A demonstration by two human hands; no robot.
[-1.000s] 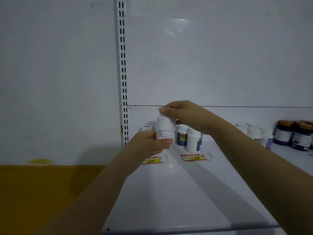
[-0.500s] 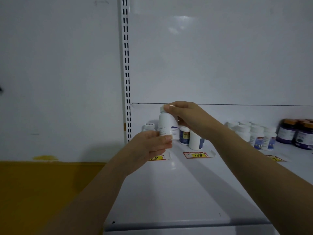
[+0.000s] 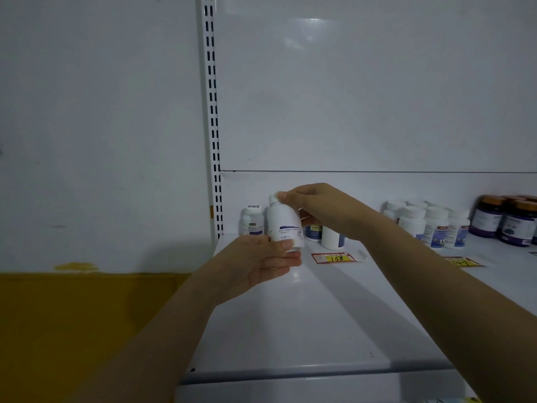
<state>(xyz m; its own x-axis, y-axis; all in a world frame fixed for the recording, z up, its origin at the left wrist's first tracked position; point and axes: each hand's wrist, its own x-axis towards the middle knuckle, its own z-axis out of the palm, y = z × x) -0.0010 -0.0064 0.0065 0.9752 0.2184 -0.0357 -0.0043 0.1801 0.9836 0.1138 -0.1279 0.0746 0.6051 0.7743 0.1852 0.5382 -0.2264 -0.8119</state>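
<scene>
here a white plastic bottle with a blue-printed label (image 3: 283, 225) sits between both hands, above the back left of the white metal shelf (image 3: 290, 330). its long axis is nearly upright, cap up and leaning slightly left, label facing the camera. the left hand (image 3: 258, 263) curls round its base from below and is nearer. the right hand (image 3: 322, 207) pinches the cap from above. lowering it probably lands it just beside the small white bottle (image 3: 252, 219).
</scene>
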